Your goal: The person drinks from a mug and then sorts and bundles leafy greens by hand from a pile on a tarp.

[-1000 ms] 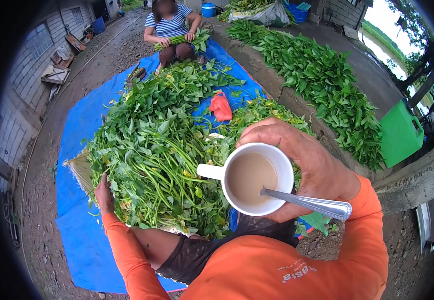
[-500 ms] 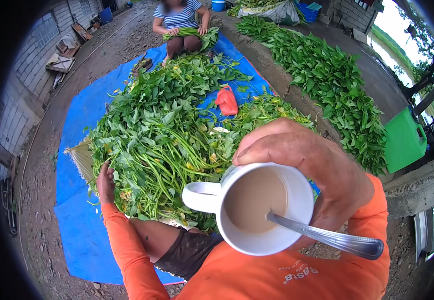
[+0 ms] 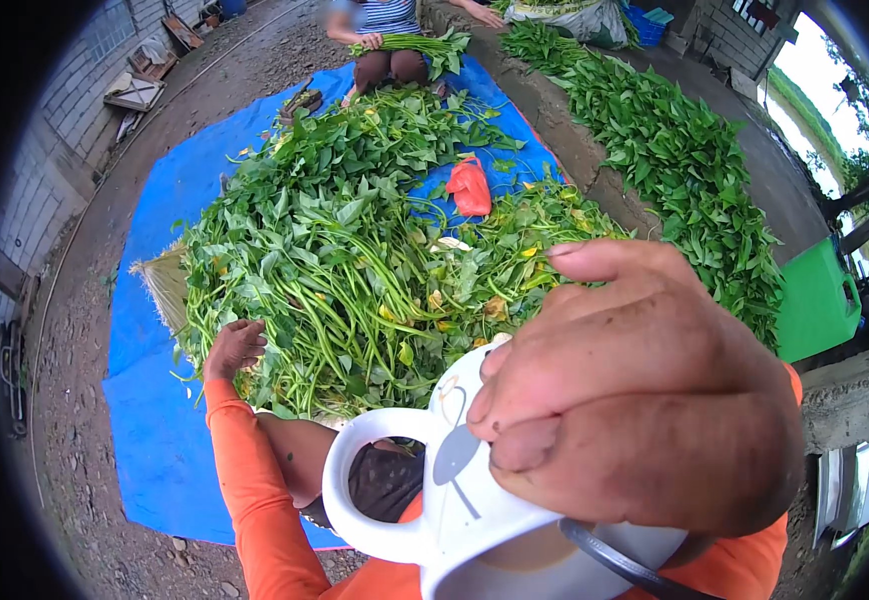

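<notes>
White is the mug (image 3: pixel 500 500), tilted at the lower centre of the frame, its mouth at the bottom edge. The right hand (image 3: pixel 645 400) is wrapped closely about its body, probably because this supports it more firmly than the handle (image 3: pixel 341 490), which stands free toward the left. The left hand (image 3: pixel 238 349), at the left of the frame, is by the leafy stems (image 3: pixel 345 290), fingers curled; whether they pinch anything, I cannot tell. The mug bears a grey print (image 3: pixel 457 455); inside are a pale brown drink (image 3: pixel 530 551) and a metal spoon (image 3: pixel 627 566).
</notes>
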A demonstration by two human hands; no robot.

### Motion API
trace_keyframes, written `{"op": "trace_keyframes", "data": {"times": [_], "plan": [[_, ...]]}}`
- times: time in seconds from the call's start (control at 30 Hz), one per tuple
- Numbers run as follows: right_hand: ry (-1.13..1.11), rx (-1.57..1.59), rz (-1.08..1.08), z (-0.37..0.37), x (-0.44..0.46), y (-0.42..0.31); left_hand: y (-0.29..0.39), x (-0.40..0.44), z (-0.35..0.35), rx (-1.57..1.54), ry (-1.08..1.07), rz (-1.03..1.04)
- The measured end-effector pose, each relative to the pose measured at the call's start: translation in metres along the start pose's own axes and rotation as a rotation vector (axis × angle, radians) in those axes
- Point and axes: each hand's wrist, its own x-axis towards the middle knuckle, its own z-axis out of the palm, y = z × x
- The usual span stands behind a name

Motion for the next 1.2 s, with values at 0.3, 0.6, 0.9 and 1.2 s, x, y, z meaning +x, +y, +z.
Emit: {"op": "trace_keyframes", "data": {"times": [0.3,0.6,0.9,1.2], "plan": [[0.076,-0.06,0.063,0.001,0.003,-0.008,-0.002,0.002,-0.002,0.009,-0.01,-0.013],[0.129,-0.073,-0.001,-0.001,0.0,0.004,0.001,-0.001,0.0,0.033,-0.001,0.013],[0.178,-0.083,-0.025,-0.008,-0.003,0.01,0.013,-0.023,0.011,0.018,0.059,0.024],[0.204,-0.08,-0.046,-0.01,-0.005,0.014,-0.003,0.003,-0.001,0.014,-0.014,0.005]]}}
